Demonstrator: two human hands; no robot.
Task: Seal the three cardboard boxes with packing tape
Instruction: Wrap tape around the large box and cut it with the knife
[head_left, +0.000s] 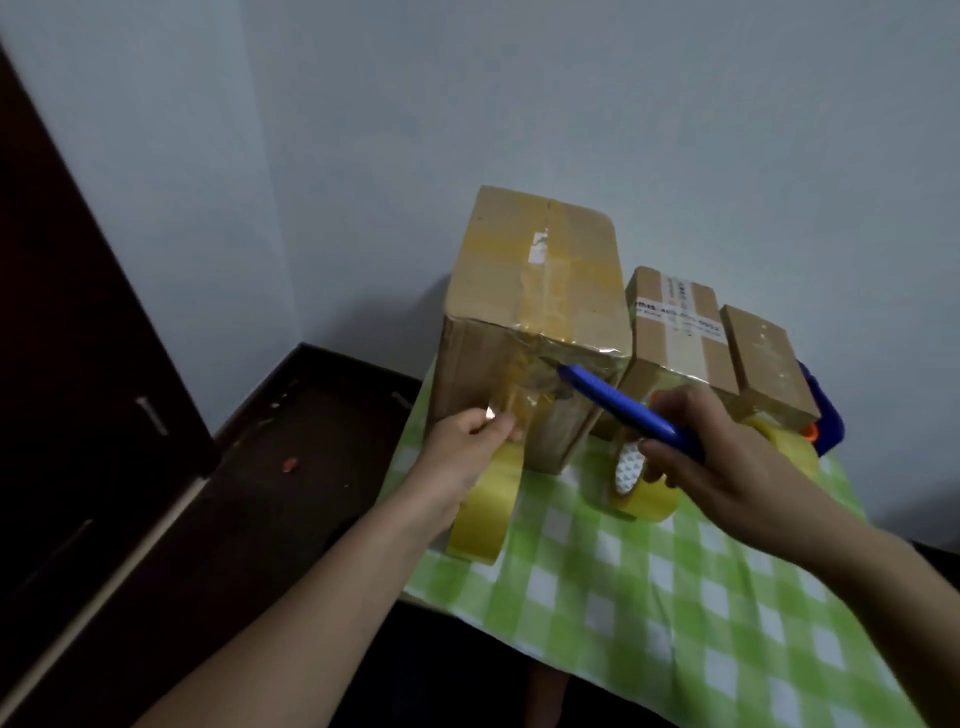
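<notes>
Against the big box (519, 270) — left hand (467, 441) pinches tape (514, 404), right hand (727, 457) grips the knife (623, 405)

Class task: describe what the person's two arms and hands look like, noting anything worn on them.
The left hand and right hand are bare: no gloves, and no ring shows, though the picture is soft. The left forearm and right forearm are uncovered to the frame's edge, with no sleeve, watch or bracelet in view.
</notes>
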